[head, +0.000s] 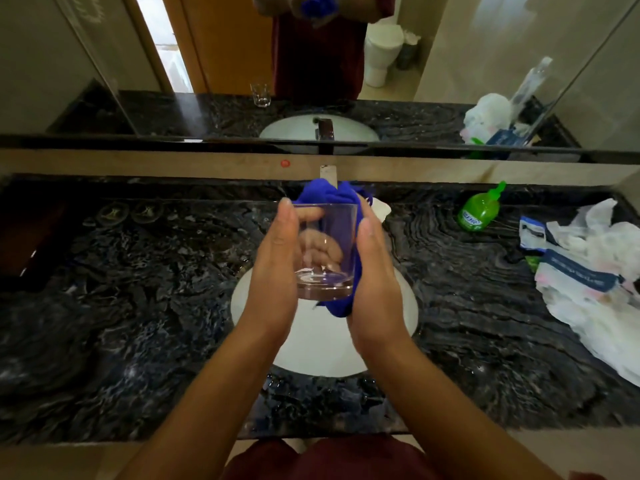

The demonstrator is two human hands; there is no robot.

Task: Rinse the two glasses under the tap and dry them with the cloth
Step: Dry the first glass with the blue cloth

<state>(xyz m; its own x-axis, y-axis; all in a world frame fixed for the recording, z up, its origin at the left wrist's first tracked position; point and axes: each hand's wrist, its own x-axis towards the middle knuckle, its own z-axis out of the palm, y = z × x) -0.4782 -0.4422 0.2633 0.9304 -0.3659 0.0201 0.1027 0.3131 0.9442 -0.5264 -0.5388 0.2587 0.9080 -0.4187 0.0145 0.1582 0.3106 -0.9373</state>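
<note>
Two hands [273, 258] grip glass [325, 251]; cloth [332, 195] half hidden.

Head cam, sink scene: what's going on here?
A person stands at a dark marble counter and holds a clear glass over the white sink. The left hand wraps the glass's left side, fingers showing through it. The right hand presses a blue cloth against the right side and back, so this looks like drying. The mirror reflects a second glass standing on the counter. A green soap bottle and plastic bags lie to the right.
</note>
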